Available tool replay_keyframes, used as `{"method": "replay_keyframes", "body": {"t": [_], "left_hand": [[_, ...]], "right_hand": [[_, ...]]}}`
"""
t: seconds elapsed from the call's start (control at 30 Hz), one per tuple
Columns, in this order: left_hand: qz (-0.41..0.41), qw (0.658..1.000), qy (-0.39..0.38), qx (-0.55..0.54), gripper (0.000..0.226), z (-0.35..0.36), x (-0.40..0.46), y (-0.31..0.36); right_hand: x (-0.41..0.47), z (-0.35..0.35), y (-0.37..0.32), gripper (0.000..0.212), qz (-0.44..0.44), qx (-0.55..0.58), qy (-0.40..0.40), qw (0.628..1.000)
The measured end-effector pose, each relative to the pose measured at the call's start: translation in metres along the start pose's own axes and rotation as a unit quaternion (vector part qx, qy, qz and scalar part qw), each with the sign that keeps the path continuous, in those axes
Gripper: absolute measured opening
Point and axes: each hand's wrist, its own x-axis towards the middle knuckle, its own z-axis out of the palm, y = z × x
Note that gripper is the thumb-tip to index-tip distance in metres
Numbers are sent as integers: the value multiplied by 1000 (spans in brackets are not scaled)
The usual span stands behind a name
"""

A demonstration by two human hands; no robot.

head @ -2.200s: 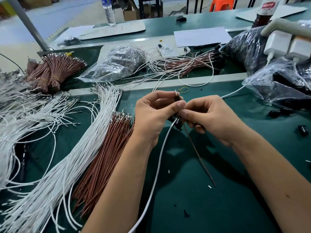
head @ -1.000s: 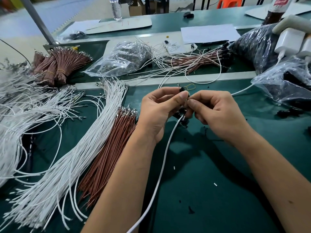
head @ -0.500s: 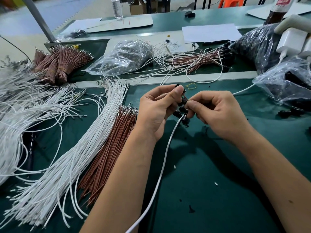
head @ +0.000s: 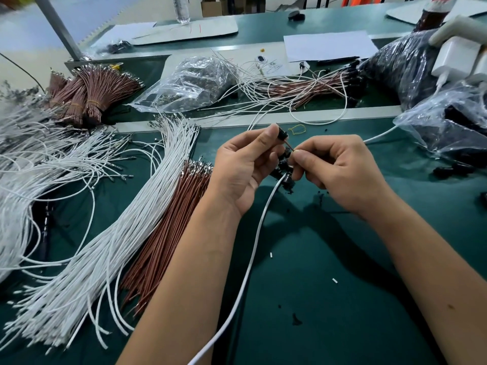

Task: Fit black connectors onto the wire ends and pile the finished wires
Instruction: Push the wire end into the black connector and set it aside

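Note:
My left hand pinches a small black connector between thumb and forefinger above the green table. A short stretch of brown wire runs from that connector down to my right hand, which pinches it at the fingertips. Several more black connectors sit bunched between the two palms. A white wire hangs from that bunch toward the near edge. Finished brown and white wires with black ends lie piled at the back.
Loose white wires and brown wires fan out on the left, with bundled brown wires behind. Clear bags of parts and black connectors stand at the back and right. White chargers sit far right.
My hands have drawn slightly apart. The left hand has lifted one connector up and away, exposing a short length of brown wire between it and my right fingertips.

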Motion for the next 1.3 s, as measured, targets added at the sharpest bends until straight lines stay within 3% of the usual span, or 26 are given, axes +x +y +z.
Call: {"method": "replay_keyframes", "body": {"t": [0.3,0.73,1.3], "left_hand": [[-1,1000,-14,20,10,2,-1,-2],[51,997,-38,44,14,4,-5,-1],[66,995,-8,78,16,5,-4,-1]], "right_hand": [[-1,0,-1,22,-1,5,-6,1000],[1,-3,4,17,-16,9,-15,1000],[0,-7,7,12,-43,-39,-5,998]]}}
